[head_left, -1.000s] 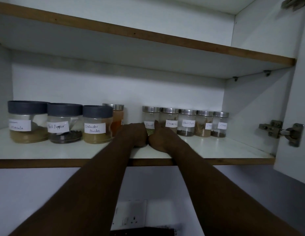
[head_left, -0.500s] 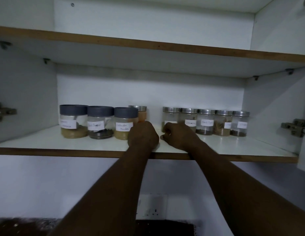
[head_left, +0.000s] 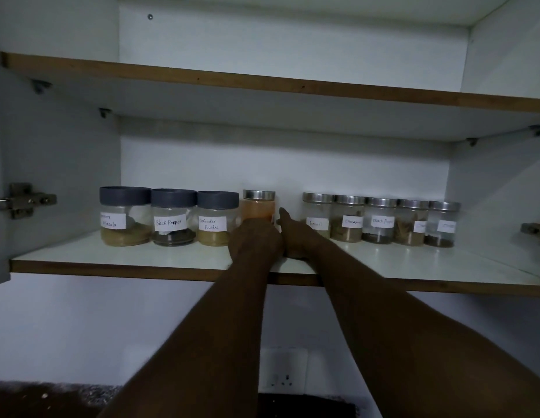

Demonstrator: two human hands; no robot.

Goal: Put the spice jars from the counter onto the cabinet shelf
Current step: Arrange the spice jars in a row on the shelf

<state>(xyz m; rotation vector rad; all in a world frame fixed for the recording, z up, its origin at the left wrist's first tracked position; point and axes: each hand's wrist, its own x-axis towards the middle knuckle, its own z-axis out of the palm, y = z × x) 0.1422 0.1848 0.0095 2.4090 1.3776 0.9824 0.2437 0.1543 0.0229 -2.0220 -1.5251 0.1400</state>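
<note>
Several labelled spice jars stand in a row on the white cabinet shelf [head_left: 112, 257]. Three with grey lids are at the left: masala [head_left: 125, 217], black pepper [head_left: 173, 218] and coriander powder [head_left: 217, 220]. An orange spice jar [head_left: 258, 208] with a steel lid stands behind my left hand [head_left: 254, 241], which covers its lower half and hides its own fingers. My right hand [head_left: 296, 236] rests on the shelf just right of that jar, one digit raised straight beside it. Steel-lidded jars start with fennel [head_left: 318, 214] and run right to the last one [head_left: 442, 224].
The upper shelf [head_left: 262, 82] hangs close above the jar lids. Door hinges stick out at the left [head_left: 24, 200] and right [head_left: 537, 230] cabinet walls. A wall socket [head_left: 282, 369] sits below the shelf, above the dark counter [head_left: 36, 399].
Both hands slid left, away from the fennel jar and over to the orange jar. A digit of my right hand now points up. The view has shifted left.
</note>
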